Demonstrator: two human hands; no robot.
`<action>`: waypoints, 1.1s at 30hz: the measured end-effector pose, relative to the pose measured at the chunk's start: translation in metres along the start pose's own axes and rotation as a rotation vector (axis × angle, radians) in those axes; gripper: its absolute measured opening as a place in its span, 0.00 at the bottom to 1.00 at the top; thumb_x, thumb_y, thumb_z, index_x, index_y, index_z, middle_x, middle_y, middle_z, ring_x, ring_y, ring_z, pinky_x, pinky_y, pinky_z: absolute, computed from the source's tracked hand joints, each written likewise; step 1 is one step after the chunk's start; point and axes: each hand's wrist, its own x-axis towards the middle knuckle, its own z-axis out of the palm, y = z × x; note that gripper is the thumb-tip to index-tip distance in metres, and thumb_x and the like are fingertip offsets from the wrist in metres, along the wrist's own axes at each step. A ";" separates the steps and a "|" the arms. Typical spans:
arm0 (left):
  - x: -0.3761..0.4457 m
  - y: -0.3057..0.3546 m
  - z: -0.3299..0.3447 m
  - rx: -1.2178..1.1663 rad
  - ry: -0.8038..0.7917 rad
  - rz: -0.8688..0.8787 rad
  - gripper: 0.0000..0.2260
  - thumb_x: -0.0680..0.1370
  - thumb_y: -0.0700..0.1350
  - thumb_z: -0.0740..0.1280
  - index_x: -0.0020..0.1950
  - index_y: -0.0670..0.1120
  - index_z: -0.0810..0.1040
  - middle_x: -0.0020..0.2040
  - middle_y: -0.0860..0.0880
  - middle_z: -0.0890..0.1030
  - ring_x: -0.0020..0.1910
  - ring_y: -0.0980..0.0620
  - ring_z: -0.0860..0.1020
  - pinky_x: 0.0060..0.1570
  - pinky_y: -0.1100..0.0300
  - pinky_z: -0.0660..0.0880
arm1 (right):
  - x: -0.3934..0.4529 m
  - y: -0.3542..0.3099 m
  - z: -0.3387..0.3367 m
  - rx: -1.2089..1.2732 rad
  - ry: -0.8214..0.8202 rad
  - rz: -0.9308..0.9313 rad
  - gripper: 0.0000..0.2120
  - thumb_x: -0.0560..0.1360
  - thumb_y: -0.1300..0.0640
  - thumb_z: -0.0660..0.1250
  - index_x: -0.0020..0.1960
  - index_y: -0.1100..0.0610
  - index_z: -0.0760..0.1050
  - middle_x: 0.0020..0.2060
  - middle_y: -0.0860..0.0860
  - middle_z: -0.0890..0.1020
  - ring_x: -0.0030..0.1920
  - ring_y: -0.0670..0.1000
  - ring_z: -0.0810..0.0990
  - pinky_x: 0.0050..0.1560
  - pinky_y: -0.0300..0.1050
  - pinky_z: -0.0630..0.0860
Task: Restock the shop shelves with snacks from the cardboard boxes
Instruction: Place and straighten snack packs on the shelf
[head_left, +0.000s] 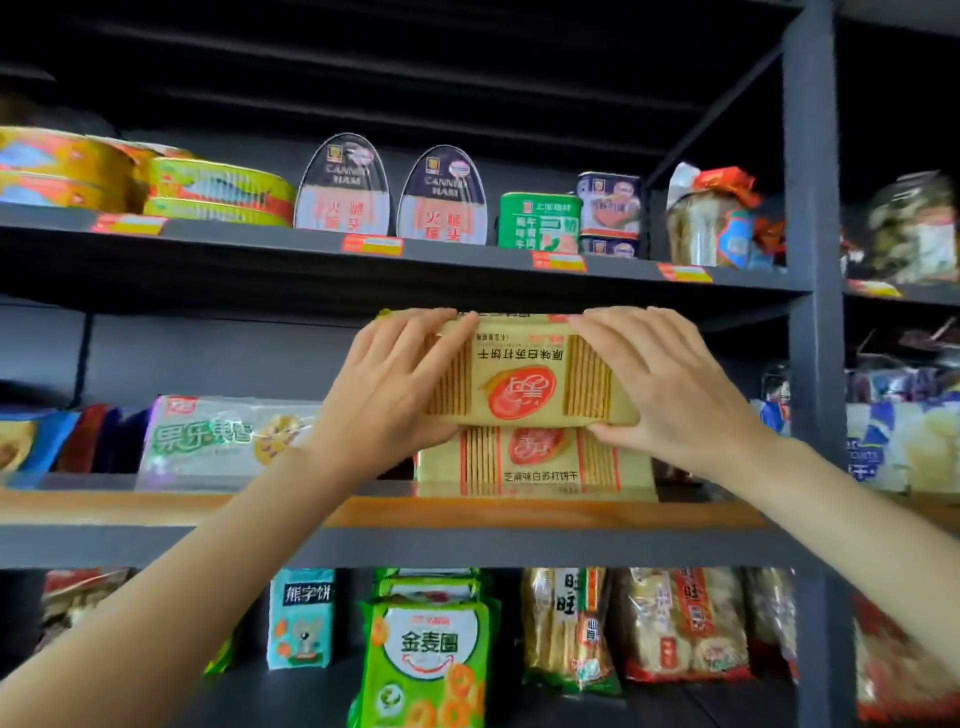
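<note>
Both hands up at the middle shelf (156, 506), holding one yellow cracker pack (522, 371) between them: left hand (395, 384) curled over its left end with fingers across the top edge and thumb beneath, right hand (670, 384) gripping the right end the same way. Print on this pack upside down. Pack set directly above a second yellow cracker pack (535, 462) already lying on the shelf board, the two apparently touching at the near edge, though not certain whether the upper one fully rests yet or hangs in the grip. Judged mid-way through placing: stacking nearly done for this item, release not yet made. To the left on the same board, a pale green biscuit pack (218, 441); beyond it a wide bare stretch, so seemingly plenty left to fill. Upper shelf stocked with tins (218, 192), lower shelf with green snack bags (431, 660). No cardboard boxes in view, so remaining stock unknowable. Rear of the stack hidden by hands; far-right goods blurred and cut off by the upright post (813, 312).
</note>
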 end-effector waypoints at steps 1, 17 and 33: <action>0.005 -0.002 0.003 -0.002 -0.005 0.004 0.38 0.68 0.61 0.66 0.72 0.44 0.62 0.64 0.42 0.72 0.63 0.44 0.67 0.62 0.51 0.60 | 0.002 0.004 0.003 -0.013 -0.001 -0.011 0.44 0.61 0.47 0.77 0.70 0.57 0.62 0.64 0.58 0.72 0.64 0.57 0.67 0.68 0.54 0.59; 0.042 -0.074 0.103 0.176 -0.450 0.156 0.34 0.68 0.60 0.71 0.70 0.51 0.64 0.64 0.45 0.76 0.61 0.46 0.77 0.54 0.50 0.76 | 0.061 0.085 0.107 0.175 -0.555 0.003 0.33 0.73 0.43 0.67 0.73 0.38 0.54 0.72 0.52 0.56 0.71 0.57 0.57 0.72 0.47 0.52; 0.054 -0.071 0.179 0.392 -1.018 0.229 0.30 0.82 0.43 0.54 0.75 0.58 0.40 0.77 0.52 0.38 0.75 0.47 0.38 0.73 0.48 0.45 | 0.069 0.094 0.238 0.077 -0.629 0.029 0.34 0.76 0.49 0.66 0.75 0.41 0.51 0.75 0.58 0.47 0.74 0.62 0.49 0.73 0.56 0.49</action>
